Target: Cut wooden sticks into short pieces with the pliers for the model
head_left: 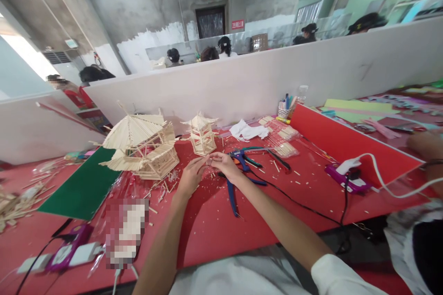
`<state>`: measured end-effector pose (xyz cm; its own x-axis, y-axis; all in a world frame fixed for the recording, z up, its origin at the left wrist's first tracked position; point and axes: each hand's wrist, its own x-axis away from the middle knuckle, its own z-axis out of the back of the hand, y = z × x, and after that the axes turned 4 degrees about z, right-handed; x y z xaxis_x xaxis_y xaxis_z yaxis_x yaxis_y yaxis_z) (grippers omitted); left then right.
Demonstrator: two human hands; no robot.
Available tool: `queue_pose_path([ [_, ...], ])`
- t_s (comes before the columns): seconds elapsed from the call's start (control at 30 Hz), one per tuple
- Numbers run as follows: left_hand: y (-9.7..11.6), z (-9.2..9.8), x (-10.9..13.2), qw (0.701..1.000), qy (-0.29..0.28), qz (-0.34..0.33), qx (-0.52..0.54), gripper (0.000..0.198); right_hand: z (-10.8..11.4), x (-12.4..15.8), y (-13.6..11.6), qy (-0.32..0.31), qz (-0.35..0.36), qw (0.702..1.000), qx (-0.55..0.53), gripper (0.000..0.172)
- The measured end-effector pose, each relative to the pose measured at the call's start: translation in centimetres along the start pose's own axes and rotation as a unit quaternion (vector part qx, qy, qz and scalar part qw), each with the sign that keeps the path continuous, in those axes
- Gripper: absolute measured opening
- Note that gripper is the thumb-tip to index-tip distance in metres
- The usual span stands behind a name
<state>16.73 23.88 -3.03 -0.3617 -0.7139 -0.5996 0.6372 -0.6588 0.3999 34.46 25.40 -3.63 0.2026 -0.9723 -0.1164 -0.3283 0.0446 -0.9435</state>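
Note:
My left hand (191, 176) and my right hand (225, 165) meet over the red table (214, 226), fingertips pinched together on a thin wooden stick (208, 160). Just behind them stands a small stick pavilion (202, 135). A larger stick house (143, 146) sits to the left of my left hand. Blue pliers (232, 196) and a blue glue gun (242, 154) lie right beside my right hand.
A green sheet (83, 189) lies at left, with loose sticks (15, 203) beyond it. A purple power strip (346, 179) with cables sits at right by a red divider (346, 140). Another person's arm (427, 147) shows at far right. A white partition (263, 78) backs the table.

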Motion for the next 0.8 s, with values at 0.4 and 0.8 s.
queue_pose_path([
  [0.4, -0.19, -0.14, -0.09, 0.997, -0.004, -0.074, -0.015, 0.033, 0.48, 0.05, -0.10, -0.081, 0.035, 0.993, 0.082, 0.038],
  [0.8, 0.64, 0.54, -0.01, 1.000, -0.024, -0.007, 0.014, 0.044, 0.51, 0.10, -0.18, -0.083, 0.014, 0.996, 0.032, 0.042],
])
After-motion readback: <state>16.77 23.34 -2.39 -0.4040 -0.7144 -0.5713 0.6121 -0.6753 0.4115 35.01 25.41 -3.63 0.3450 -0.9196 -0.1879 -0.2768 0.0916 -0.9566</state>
